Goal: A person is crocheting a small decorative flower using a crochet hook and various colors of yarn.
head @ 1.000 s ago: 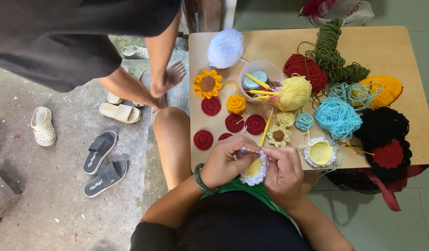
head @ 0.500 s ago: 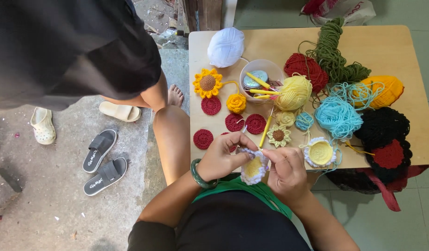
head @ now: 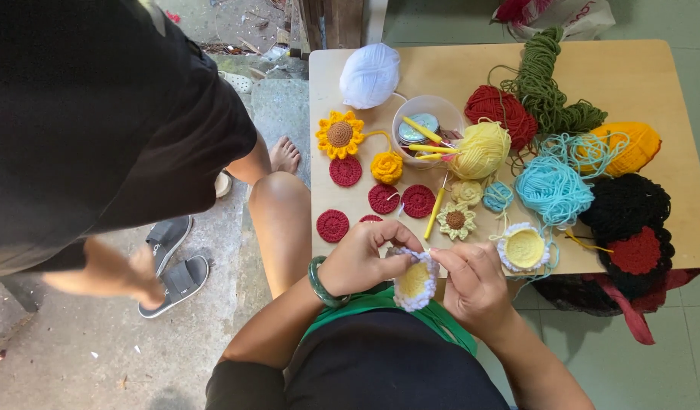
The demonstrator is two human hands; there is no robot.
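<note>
Both my hands hold a small crocheted round piece point(head: 414, 281), yellow in the middle with a white ruffled edge, just below the near edge of the wooden table point(head: 669, 76). My left hand point(head: 361, 258), with a green bangle point(head: 320, 282) on the wrist, pinches the piece from the left. My right hand point(head: 471, 285) grips its right side; a thin hook between the fingers is hard to make out. A similar finished yellow and white round point(head: 523, 248) lies on the table to the right.
The table carries several dark red crocheted discs point(head: 380, 199), a sunflower point(head: 339, 134), a clear cup of hooks point(head: 426, 137), and yarn balls in white point(head: 369, 74), yellow point(head: 480, 149), light blue point(head: 553, 188), red, green, orange and black. Another person in black stands at left point(head: 99, 121); sandals point(head: 175, 277) lie on the concrete floor.
The person in black has walked nearer and now fills the upper left. My hands stay on the crocheted piece with small finger movements.
</note>
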